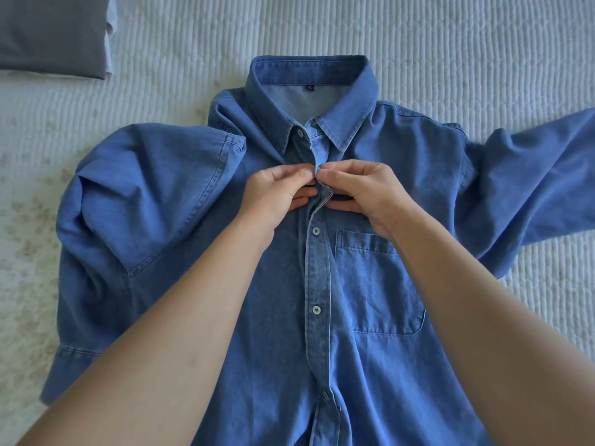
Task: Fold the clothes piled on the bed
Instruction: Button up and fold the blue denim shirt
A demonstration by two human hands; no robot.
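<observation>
Because a buttoned front keeps its shape for folding, the denim shirt lay face up on the quilted bed, and the left hand and right hand each pinched the placket just below the collar, apparently working a button there.

The shirt's hem and right sleeve run off frame; the collar label is unreadable.
</observation>
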